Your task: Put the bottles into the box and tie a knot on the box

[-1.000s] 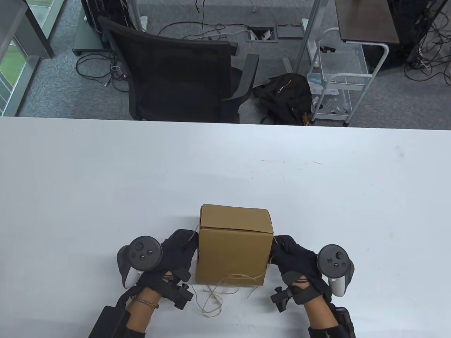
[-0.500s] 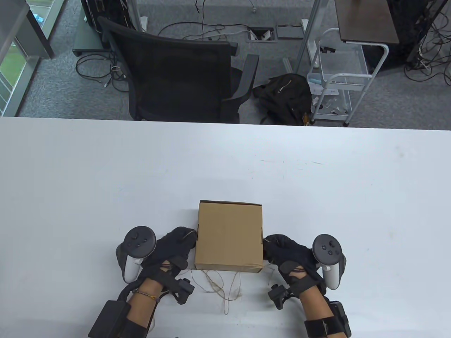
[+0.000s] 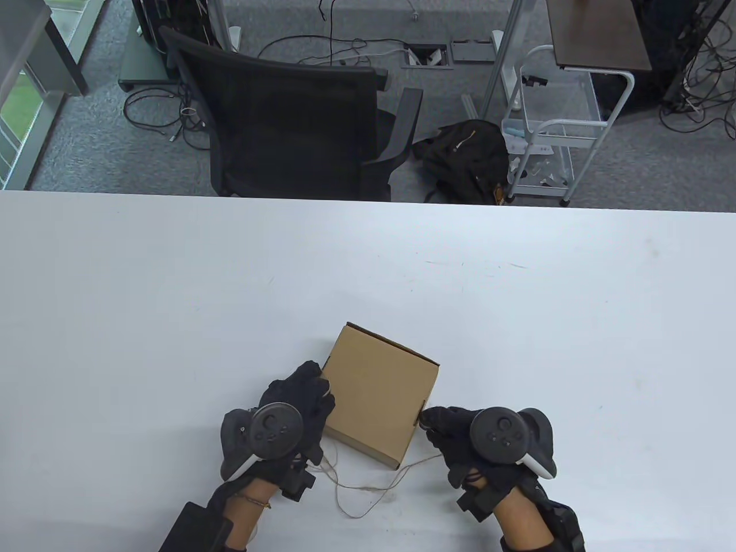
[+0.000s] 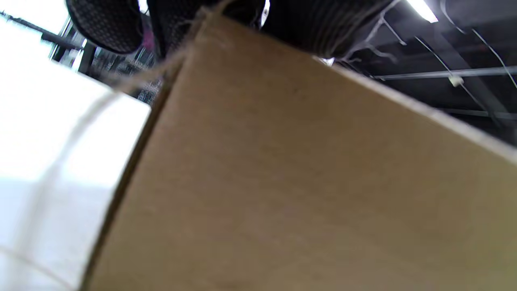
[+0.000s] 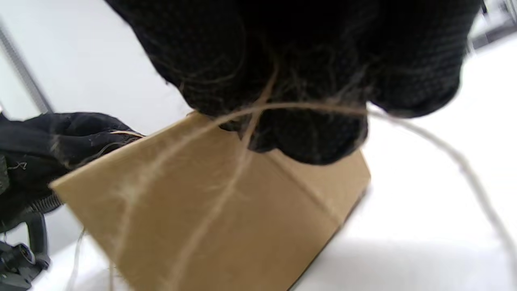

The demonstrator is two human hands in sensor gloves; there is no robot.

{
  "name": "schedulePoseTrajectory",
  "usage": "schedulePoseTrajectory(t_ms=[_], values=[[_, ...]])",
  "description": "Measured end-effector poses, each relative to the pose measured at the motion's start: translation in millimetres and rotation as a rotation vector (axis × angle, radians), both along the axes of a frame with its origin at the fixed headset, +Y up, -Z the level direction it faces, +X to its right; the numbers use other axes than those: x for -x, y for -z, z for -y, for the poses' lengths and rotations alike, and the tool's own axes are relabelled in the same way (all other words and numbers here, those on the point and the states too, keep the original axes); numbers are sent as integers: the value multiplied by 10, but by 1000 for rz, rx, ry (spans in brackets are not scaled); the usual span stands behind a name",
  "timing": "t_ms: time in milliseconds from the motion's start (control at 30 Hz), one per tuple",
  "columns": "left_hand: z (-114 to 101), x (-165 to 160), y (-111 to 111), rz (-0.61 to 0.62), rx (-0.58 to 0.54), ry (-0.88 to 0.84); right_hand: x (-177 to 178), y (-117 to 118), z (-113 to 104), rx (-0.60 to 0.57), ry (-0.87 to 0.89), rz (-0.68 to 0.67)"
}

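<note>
My box sits closed on the white desk, near the front edge, turned so one corner points toward me. No bottles show anywhere; the flaps are down and I cannot see inside.

My left hand presses against the box's left side, fingers reaching up along the wall to the top edge. In the left wrist view the cardboard fills nearly everything, and a strand of string runs up the box's corner edge to my fingertips at the top, so I take it that the left hand pinches the string there, though the pinch itself is blurred.

My right hand is at the box's right side, its fingertips curled at the small notch in the edge. The right wrist view shows the curled fingers bunched on the string, with two strands fanning down across the cardboard face and another trailing off to the right.

The rest of the string lies slack on the desk between my wrists, looping in front of the box's near corner.

Beyond the desk stands a black chair
</note>
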State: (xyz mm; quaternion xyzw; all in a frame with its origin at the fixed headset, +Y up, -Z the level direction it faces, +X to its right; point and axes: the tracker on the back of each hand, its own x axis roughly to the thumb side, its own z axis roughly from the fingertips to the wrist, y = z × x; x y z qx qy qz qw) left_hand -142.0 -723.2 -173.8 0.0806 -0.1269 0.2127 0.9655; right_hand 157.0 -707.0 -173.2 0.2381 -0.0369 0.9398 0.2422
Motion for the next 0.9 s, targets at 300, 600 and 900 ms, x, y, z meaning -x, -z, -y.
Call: schedulePoseTrajectory(t_ms=[300,600,900], values=[[59,5,85,113,-23,72,37,102,77,-210,75,-68],[26,-40,37,116,-83,48,129,101,101,-170,-11,-12],[-4,-238,-132,161,-73,83,480,-216,-25,-459,-371,-2]])
